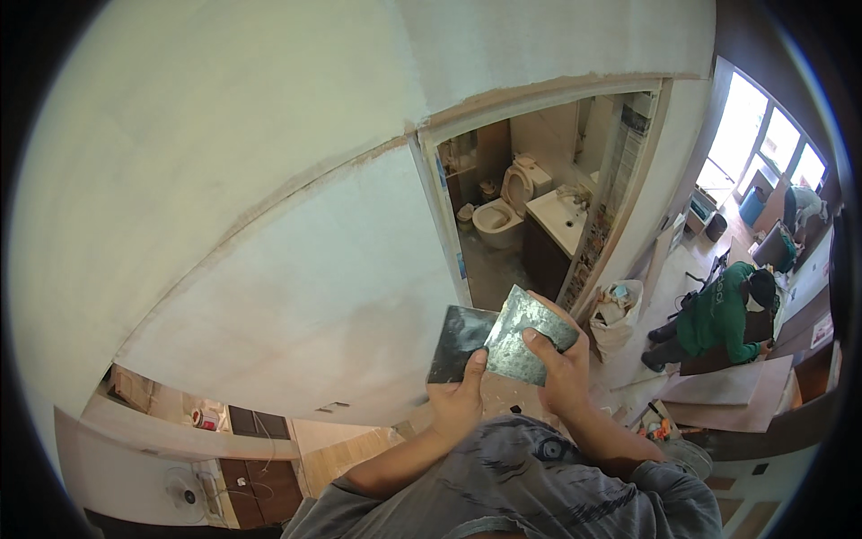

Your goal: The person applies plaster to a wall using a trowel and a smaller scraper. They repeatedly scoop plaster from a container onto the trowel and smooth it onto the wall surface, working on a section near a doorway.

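— While both hands are up in front of the chest, what does each one hold?

— The left hand [456,400] grips a dark metal scraper blade [460,343], thumb pressed on its lower right corner. The right hand [564,364] is closed around a lighter, silvery blade [525,334], thumb laid flat across its face and fingers curled over its upper edge.

— How do the two blades look?

— Both are flat, roughly square sheets of metal. The dark one is near black with grey smears and pale streaks. The silvery one is mottled, blotched with dried whitish residue, and it catches the light. It is tilted like a diamond, one corner pointing up.

— Do they touch?

— The silvery blade overlaps the right edge of the dark one, lying in front of it. Whether the faces press together, I cannot tell.

— Where are they in the room?

— Held in mid air before a broad, pale plastered wall [296,225], just left of an open doorway [539,189]. Through it a white toilet [503,211] and a washbasin [561,220] on a dark cabinet show.

— Anyone else about?

— A person in a green top [718,314] crouches on the floor to the right, well apart, beside flat boards [727,391]. A white sack [615,314] stands near the doorway.
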Motion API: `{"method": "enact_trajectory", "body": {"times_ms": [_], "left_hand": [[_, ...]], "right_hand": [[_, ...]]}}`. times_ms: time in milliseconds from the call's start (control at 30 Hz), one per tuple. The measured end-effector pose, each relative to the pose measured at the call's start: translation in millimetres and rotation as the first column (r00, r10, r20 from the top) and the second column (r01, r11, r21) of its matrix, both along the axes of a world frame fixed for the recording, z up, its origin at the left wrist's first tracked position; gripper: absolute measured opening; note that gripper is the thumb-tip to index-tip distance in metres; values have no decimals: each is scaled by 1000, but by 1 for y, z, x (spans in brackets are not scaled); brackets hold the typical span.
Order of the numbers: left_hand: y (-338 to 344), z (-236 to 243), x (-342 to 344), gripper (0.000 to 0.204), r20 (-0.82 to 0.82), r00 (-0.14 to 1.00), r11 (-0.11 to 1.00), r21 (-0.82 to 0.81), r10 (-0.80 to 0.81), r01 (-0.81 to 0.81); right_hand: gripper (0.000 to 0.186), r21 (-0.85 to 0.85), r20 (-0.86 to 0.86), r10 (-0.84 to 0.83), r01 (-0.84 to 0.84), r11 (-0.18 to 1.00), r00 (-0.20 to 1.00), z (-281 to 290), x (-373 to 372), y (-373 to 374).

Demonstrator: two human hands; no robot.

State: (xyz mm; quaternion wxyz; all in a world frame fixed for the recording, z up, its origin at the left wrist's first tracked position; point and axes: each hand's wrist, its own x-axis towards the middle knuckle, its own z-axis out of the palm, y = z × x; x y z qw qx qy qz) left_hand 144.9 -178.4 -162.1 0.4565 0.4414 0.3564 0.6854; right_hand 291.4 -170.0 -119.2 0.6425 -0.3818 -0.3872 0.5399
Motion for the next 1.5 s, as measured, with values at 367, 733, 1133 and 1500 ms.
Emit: {"method": "enact_trajectory", "body": {"times_ms": [367, 733, 1133, 1500], "left_hand": [[18, 10, -32, 43, -403, 847, 937, -169, -348, 305], [14, 12, -10, 28, -171, 984, 997, -70, -40, 28], [24, 20, -31, 42, -406, 896, 982, -124, -180, 141], [36, 25, -38, 47, -557, 787, 965, -167, -263, 205]], "right_hand": [[41, 89, 518, 169, -249, 964, 839, 36, 26, 15], [41, 70, 240, 43, -62, 996, 970, 9, 7, 18], [41, 57, 380, 180, -217, 974, 907, 23, 18, 23], [40, 55, 421, 243, -293, 955, 874, 28, 19, 34]]}}
